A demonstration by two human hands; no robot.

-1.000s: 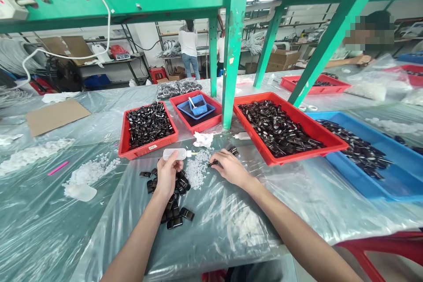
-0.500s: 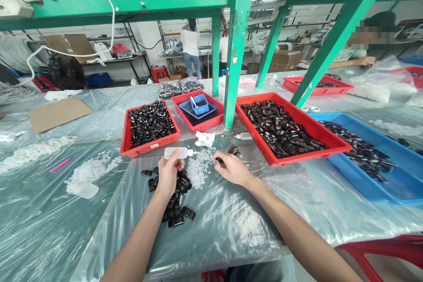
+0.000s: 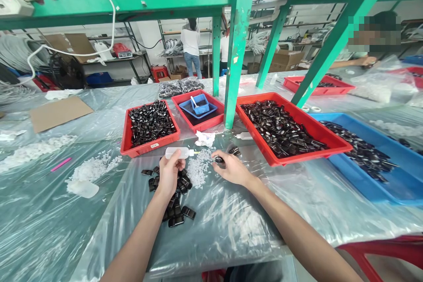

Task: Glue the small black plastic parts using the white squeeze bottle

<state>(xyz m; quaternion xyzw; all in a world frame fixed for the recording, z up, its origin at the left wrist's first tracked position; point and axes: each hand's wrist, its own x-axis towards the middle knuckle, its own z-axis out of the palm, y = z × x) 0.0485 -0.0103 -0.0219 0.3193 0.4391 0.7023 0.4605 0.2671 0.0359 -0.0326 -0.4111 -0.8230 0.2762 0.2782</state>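
Observation:
My left hand (image 3: 169,172) is closed around a translucent squeeze bottle (image 3: 177,153), which lies sideways with its thin nozzle pointing right. Between thumb and fingers of my right hand (image 3: 233,168) is a small, shiny black part (image 3: 219,159). The nozzle tip and this part are a short gap apart. Below them spreads a heap of small clear-white pieces (image 3: 198,172). Loose black parts (image 3: 176,211) lie under and beside my left hand, and a few more black parts (image 3: 235,151) sit just beyond my right hand.
Red trays of black parts stand to the left (image 3: 150,145) and right (image 3: 291,158), with a blue tray (image 3: 373,185) beyond. A green post (image 3: 233,61) rises behind crumpled white tissue (image 3: 205,139). Another squeeze bottle (image 3: 243,135) lies near it. A co-worker (image 3: 373,48) sits far right.
The black part has turned in my right fingers and now shows a rounded, shiny end. My left hand and the bottle have shifted very slightly right.

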